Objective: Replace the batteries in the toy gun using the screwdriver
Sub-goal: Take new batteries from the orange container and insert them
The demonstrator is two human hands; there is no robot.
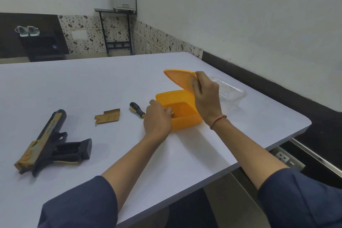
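Table edges: The white table [129,83] ends close on your right, its rounded corner just past the orange box [187,118]. The near edge runs slantwise under your forearms.
Open room: Bare tabletop spreads wide beyond the things, and between the toy gun and your left arm.
Toy gun: The toy gun [50,142] lies on its side far to your left, well apart from both hands, with a dark cavity open in its grip.
Screwdriver: The screwdriver [137,109] lies just left of your left hand, its tip end hidden behind it.
Left hand: Your left hand [157,119] reaches over the box's near-left rim, fingers curled inside. You cannot tell whether it holds anything.
Right hand: Your right hand [205,96] grips the lid [178,77], raised and tilted above the box.
Around: A tan cover piece [107,116] lies between gun and screwdriver.
In the way: A clear container [232,92] sits just behind your right hand, near the right edge.
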